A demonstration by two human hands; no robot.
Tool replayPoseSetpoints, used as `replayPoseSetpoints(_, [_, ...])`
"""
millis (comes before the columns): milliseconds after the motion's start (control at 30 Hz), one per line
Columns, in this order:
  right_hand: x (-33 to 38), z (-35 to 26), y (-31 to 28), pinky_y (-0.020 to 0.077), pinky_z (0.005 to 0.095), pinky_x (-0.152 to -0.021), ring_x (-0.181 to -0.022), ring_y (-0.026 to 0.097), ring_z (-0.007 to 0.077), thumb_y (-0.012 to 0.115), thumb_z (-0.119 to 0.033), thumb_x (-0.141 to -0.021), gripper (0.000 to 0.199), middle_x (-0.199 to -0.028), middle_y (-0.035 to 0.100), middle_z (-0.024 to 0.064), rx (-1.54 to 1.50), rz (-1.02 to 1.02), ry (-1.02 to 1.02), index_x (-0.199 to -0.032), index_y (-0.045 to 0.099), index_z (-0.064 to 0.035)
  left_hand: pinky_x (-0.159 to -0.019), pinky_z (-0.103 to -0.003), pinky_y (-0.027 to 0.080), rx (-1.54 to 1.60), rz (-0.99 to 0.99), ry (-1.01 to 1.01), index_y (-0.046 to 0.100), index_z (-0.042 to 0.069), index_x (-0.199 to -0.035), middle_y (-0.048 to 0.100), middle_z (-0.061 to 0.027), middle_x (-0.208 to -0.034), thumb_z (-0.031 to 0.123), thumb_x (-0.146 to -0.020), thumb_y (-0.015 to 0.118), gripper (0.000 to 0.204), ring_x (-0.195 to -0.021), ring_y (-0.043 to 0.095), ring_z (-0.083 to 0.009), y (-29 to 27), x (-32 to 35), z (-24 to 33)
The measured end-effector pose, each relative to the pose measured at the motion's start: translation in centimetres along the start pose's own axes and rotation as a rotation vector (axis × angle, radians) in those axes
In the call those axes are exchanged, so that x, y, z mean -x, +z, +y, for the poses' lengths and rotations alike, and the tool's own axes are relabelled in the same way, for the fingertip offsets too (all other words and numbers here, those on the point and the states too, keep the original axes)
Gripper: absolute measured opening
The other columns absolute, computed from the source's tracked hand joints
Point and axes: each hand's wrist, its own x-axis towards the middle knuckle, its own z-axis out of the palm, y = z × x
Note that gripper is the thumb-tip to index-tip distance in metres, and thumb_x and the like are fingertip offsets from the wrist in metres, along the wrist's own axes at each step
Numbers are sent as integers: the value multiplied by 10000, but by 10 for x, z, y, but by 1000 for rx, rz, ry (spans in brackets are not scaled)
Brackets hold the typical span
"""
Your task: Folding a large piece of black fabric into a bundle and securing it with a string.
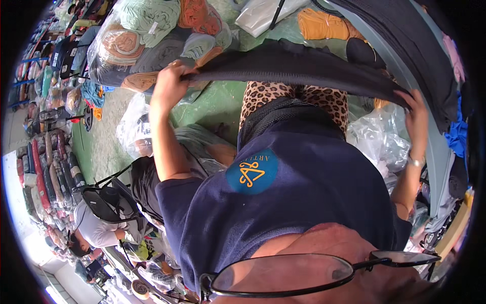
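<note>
A long piece of black fabric [298, 67] is stretched out in front of me at about thigh height, with a row of stitching or ribbing along its near edge. My left hand [171, 83] is closed on one end of it, beside a heap of bagged cloth rolls. At the other end, my right hand [416, 111] pinches the fabric, close to a grey table edge. Between the hands the cloth spans in a slightly bowed line. What lies right behind it is partly hidden.
Clear bags of rolled cloth [147, 48] are piled at far left. A mustard bundle [324, 24] lies ahead. More dark fabric [405, 45] drapes over the grey table [439, 167] on the right. Crumpled plastic [379, 133] sits near my legs. Another person [98, 223] bends at left.
</note>
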Motion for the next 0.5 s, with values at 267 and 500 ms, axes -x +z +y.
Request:
replayPoseSetpoints(267, [71, -22, -69, 358, 260, -721, -810, 483, 255, 417, 7, -478, 316, -823, 468, 135, -150, -256, 88, -751, 574, 38, -739, -286, 432, 437, -247, -23, 617, -22, -747, 585, -114, -933, -109, -534, 442, 288, -832, 560, -214, -31, 56, 39])
replayPoseSetpoints(500, [42, 72, 51, 364, 288, -838, -967, 490, 198, 544, -296, -788, 405, -1054, 510, 128, -1162, -103, 437, -976, 501, 60, -574, -206, 341, 1255, 124, -440, 533, 7, -847, 473, -1, -726, 127, -817, 477, 136, -627, 420, -85, 76, 28, -20])
